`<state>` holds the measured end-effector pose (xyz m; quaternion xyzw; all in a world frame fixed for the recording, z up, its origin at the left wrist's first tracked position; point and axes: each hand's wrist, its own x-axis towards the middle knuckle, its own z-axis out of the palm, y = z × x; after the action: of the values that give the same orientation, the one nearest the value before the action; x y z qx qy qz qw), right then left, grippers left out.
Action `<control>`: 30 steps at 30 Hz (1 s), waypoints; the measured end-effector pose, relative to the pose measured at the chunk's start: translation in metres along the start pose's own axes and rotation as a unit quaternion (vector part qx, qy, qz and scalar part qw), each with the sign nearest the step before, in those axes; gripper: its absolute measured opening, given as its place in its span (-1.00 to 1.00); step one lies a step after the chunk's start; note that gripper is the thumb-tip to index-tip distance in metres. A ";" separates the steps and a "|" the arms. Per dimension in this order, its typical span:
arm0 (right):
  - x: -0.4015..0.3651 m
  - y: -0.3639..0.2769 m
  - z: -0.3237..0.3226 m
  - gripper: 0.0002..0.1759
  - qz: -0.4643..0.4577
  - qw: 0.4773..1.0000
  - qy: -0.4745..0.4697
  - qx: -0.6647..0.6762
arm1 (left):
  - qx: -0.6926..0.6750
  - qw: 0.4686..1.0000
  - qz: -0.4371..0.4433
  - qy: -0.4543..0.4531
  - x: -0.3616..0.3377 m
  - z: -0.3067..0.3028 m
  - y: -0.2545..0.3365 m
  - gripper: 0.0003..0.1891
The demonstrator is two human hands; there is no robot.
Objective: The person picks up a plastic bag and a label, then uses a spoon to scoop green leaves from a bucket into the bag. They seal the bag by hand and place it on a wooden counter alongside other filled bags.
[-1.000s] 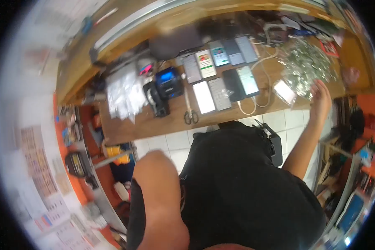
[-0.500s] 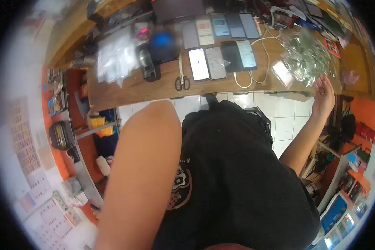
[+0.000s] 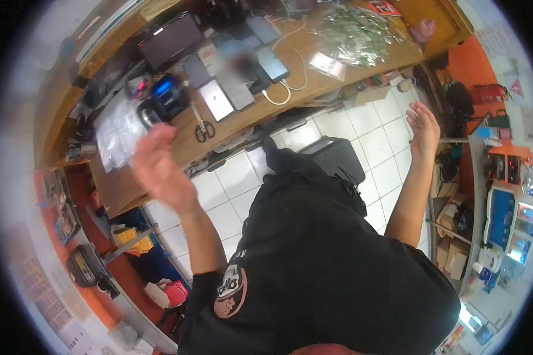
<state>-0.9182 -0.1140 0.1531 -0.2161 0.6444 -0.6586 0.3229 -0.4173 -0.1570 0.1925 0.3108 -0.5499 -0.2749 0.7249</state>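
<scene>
My left hand, a little blurred, is raised near the front edge of the wooden table. Its fingers appear loosely apart and nothing shows in them. Just beyond it lie clear plastic bags and a black tape dispenser, partly covered by the hand. My right hand hangs in the air over the tiled floor, fingers apart and holding nothing. Nearest to it on the table are a pile of clear wrappers and a flat white packet. Scissors rest between the bags and a phone with a lit white screen.
Several more phones, one on a white cable, lie in rows, partly blurred. A dark monitor and a device with a blue display stand behind. Below the table is a black bin-like box. Shelves flank both sides.
My view has turned and tilted. My left forearm, close to the camera before, has swung outward, bringing the hand into view. My right hand has come away from the wrappers.
</scene>
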 end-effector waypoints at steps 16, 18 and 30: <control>-0.081 0.007 -0.097 -0.76 -0.025 0.994 0.091 0.046 | 0.177 0.900 -0.319 -0.238 -0.144 0.001 -0.086 -0.62; -0.083 -0.001 -0.104 -0.77 -0.021 0.994 0.103 0.026 | 0.177 0.905 -0.294 -0.252 -0.135 0.016 -0.092 -0.63; -0.047 -0.019 -0.118 -0.76 -0.039 0.992 0.118 -0.014 | 0.213 0.742 -0.326 -0.545 -0.236 0.042 -0.204 -0.60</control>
<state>-0.9711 0.0022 0.1694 -0.1662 0.6781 -0.6828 0.2153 -0.5271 -0.1221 -0.1002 0.4148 -0.7608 -0.4923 0.0824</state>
